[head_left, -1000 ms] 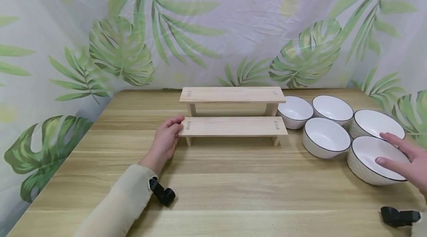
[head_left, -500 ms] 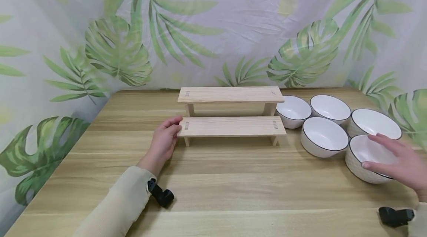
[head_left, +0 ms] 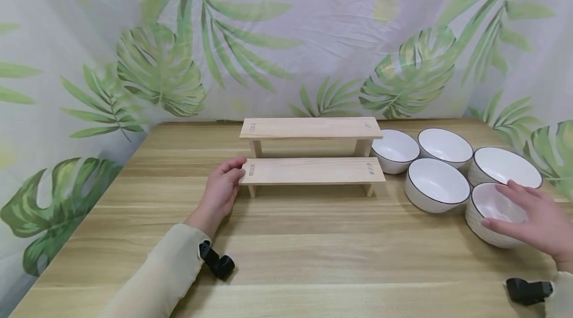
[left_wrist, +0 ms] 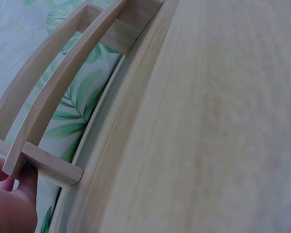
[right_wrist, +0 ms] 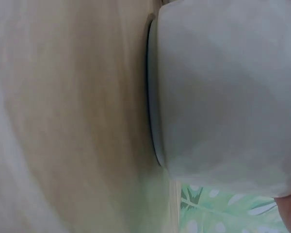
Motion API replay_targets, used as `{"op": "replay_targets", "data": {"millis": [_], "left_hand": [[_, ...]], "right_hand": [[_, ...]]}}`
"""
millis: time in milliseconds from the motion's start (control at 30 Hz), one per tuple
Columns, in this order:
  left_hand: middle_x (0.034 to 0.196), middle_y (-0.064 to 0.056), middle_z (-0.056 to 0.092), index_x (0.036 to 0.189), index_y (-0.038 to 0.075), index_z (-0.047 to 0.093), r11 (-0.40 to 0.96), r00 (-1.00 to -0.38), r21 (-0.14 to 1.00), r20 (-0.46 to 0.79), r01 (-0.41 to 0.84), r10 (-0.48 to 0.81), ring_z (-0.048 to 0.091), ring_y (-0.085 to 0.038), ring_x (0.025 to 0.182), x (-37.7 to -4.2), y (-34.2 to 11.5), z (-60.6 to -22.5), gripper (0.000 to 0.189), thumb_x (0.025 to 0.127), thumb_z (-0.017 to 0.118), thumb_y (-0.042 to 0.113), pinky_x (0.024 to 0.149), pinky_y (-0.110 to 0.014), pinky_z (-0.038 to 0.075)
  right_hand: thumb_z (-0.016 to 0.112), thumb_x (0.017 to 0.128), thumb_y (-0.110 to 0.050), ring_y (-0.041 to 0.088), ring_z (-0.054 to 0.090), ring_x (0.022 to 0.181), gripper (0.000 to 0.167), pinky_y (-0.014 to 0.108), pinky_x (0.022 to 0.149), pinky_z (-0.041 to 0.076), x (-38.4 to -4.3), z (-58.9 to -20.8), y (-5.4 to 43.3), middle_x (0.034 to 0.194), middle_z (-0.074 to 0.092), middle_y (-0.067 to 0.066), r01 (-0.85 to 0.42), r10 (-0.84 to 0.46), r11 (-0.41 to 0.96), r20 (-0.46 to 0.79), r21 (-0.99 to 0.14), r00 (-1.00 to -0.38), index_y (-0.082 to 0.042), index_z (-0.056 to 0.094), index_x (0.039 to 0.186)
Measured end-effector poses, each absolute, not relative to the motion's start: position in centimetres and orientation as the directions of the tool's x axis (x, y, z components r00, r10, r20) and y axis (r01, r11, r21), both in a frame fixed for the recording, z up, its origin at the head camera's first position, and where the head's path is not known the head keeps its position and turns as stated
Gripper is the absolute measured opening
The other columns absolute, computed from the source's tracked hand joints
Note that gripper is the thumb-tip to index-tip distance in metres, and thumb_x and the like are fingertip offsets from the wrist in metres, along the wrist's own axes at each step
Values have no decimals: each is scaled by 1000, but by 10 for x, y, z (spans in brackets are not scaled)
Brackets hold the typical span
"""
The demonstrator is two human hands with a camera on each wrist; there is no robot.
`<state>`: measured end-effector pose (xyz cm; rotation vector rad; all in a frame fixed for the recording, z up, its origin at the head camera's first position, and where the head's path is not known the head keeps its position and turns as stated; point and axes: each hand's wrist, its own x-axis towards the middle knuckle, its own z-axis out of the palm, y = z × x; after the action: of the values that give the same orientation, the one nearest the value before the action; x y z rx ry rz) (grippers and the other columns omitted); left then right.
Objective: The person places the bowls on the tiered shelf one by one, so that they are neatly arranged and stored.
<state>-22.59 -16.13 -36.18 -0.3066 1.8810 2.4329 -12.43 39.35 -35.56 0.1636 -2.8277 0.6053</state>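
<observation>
A light wooden two-tier stand stands in the middle of the table in the head view. At the left end of its lower board, my left hand pinches the edge between thumb and fingers; the left wrist view has this hand at the board's corner. My right hand reaches over the front-right white bowl with thumb and fingers spread, covering its right part. In the right wrist view that bowl's pale wall fills the right side, with a bit of the hand at its edge.
Several more white, dark-rimmed bowls cluster right of the stand: a small one beside it, another behind, one in front, a larger one at far right. A leaf-patterned cloth hangs behind the wooden table.
My right hand has shifted a little left over the front-right bowl, covering more of it. The left hand keeps its grip on the stand, which stays in place, as do the bowls.
</observation>
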Motion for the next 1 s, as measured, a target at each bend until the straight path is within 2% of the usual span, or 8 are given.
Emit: {"op": "replay_targets", "data": {"millis": [267,433,800,1000], "left_hand": [[129,-4,44,132,0,45,-219,-977,960,-198,-177,-78,50,-5,95,-227,-161,-362,42,90,45,-3,71,-13,43],[125,-2,46,131,-1,46,-217,-976,961,-196,-172,-94,52,-4,89,-227,-162,-362,41,90,46,-3,67,-13,42],[133,-9,44,131,-5,44,-236,-979,959,-184,-159,-89,53,-3,91,-227,-163,-362,41,90,44,-3,70,-12,44],[137,-9,43,131,-4,45,-244,-975,955,-198,-170,-97,51,-5,94,-227,-163,-362,41,91,45,-3,70,-13,45]], "right_hand": [[75,69,-33,59,21,120,85,68,89,20,-122,-356,391,137,29,38,-103,2,926,277,-364,-961,11,39,132],[76,68,-33,57,25,119,87,61,84,23,-122,-355,389,135,31,38,-85,22,927,278,-366,-960,11,38,132],[76,68,-36,55,26,120,89,63,85,24,-120,-355,388,136,31,36,-74,25,940,285,-333,-958,11,38,133],[77,67,-38,55,28,113,92,61,80,26,-120,-349,385,135,32,37,-46,44,950,280,-309,-959,12,37,133]]}}
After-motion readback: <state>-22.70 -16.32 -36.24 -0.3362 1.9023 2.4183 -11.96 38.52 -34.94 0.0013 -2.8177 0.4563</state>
